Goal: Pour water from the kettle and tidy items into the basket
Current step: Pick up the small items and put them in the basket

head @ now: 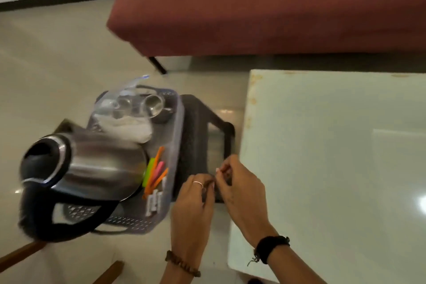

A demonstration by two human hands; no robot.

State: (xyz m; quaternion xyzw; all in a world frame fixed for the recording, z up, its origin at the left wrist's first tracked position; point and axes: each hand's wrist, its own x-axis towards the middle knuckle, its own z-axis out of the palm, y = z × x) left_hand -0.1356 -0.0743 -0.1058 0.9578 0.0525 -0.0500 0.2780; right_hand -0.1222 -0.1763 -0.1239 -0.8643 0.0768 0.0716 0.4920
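Kettle (85, 168) lies in basket (170, 157), left of both hands.

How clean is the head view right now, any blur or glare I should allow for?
Head view: the kettle is smeared by motion blur, the basket softer still; ceiling light glares off the white table at its right edge; wide-angle bending curves the sofa; both hands read fairly sharp.

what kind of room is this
Probably a home living room: a maroon upholstered sofa stands on a glossy tiled floor, beside a low white table. A basket holding a steel kettle sits nearby.
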